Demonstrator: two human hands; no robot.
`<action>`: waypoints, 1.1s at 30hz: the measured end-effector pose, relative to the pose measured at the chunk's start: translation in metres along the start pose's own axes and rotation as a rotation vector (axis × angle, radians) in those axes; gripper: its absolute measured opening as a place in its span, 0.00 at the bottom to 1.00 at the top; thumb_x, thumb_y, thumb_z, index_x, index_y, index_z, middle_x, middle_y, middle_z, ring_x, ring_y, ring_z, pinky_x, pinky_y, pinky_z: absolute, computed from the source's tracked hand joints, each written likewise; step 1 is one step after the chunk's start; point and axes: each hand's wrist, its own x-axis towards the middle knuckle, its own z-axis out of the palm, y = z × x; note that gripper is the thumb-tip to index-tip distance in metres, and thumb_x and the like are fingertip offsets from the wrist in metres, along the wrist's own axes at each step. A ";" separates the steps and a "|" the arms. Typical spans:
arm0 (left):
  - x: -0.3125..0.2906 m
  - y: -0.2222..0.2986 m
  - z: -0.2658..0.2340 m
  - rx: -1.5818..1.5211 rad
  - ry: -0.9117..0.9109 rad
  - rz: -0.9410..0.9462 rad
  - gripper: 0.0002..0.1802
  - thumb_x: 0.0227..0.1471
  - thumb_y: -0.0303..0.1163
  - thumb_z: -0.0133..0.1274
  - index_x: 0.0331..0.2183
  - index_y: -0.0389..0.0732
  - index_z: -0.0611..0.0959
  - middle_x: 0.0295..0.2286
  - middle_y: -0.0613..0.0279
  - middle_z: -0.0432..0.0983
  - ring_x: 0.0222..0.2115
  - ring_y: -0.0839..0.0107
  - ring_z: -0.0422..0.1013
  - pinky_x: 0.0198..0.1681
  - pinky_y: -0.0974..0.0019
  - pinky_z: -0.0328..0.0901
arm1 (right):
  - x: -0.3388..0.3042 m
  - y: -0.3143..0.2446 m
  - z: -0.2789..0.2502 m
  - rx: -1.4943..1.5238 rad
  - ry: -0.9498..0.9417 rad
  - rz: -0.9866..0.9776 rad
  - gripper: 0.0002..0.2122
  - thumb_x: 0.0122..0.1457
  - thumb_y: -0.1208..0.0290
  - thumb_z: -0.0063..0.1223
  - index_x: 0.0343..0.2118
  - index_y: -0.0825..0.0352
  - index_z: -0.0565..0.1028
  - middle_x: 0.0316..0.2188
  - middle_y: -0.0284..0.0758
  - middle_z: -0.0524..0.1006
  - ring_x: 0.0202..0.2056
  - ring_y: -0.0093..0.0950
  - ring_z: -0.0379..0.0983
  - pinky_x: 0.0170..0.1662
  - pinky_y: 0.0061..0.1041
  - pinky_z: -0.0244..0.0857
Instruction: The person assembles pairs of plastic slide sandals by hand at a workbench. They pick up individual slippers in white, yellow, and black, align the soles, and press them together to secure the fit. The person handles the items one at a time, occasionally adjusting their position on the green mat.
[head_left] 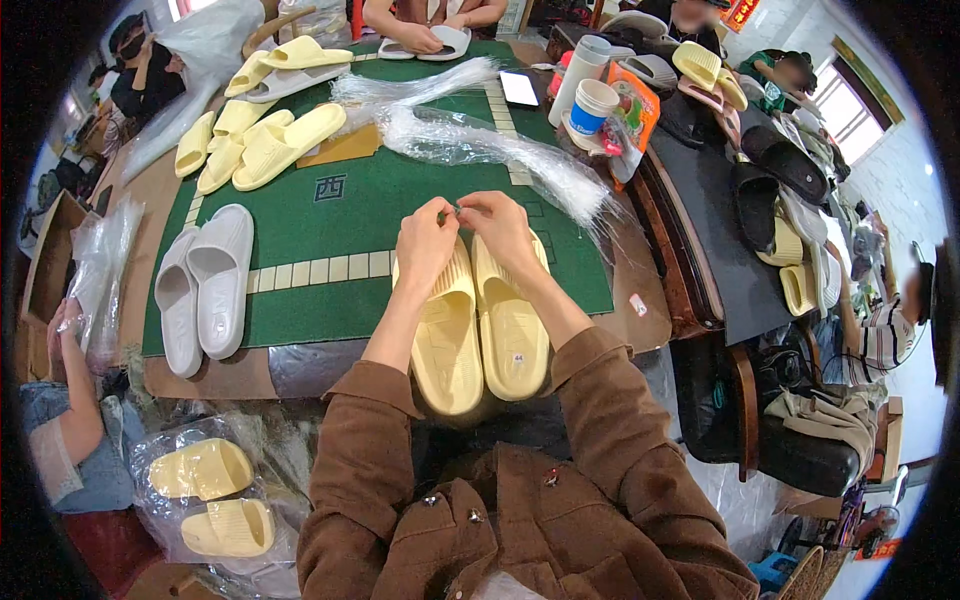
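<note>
A pair of pale yellow slides lies side by side at the table's near edge, the left slide (447,350) touching the right slide (513,340), which has a small sticker on its insole. Over their strap ends, my left hand (427,240) and my right hand (497,230) meet with fingertips pinched together. Between the fingertips is something small and dark that I cannot make out. My wrists and hands partly cover both straps. To the left, a grey pair of slides (220,285) rests on the green mat (330,225).
Beyond lie several yellow slides (290,148) and a bundle of thin clear strands (440,130) in plastic. A white phone (518,88) and a cup (592,105) stand farther right. Bagged yellow slides (200,470) sit lower left. Co-workers' hands (425,40) hold grey slides across the table.
</note>
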 end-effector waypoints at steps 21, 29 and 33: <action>0.012 -0.029 -0.001 -0.213 0.149 -0.024 0.09 0.54 0.31 0.50 0.31 0.36 0.80 0.25 0.56 0.78 0.26 0.70 0.73 0.34 0.66 0.66 | 0.004 0.007 0.009 0.096 -0.024 -0.074 0.08 0.53 0.75 0.57 0.33 0.73 0.75 0.33 0.41 0.75 0.27 0.28 0.78 0.30 0.25 0.71; 0.001 -0.009 0.004 -0.159 0.016 0.098 0.08 0.57 0.29 0.49 0.31 0.35 0.79 0.23 0.66 0.73 0.24 0.79 0.65 0.29 0.71 0.61 | 0.007 0.006 -0.001 0.134 -0.109 -0.019 0.09 0.54 0.72 0.58 0.34 0.72 0.79 0.35 0.40 0.77 0.30 0.24 0.78 0.31 0.22 0.72; 0.001 -0.010 0.003 -0.157 0.027 0.098 0.09 0.57 0.29 0.49 0.33 0.34 0.80 0.25 0.61 0.76 0.25 0.76 0.70 0.32 0.69 0.64 | 0.004 -0.003 -0.001 0.238 -0.056 0.076 0.10 0.56 0.69 0.56 0.38 0.69 0.80 0.35 0.33 0.78 0.31 0.18 0.76 0.29 0.19 0.71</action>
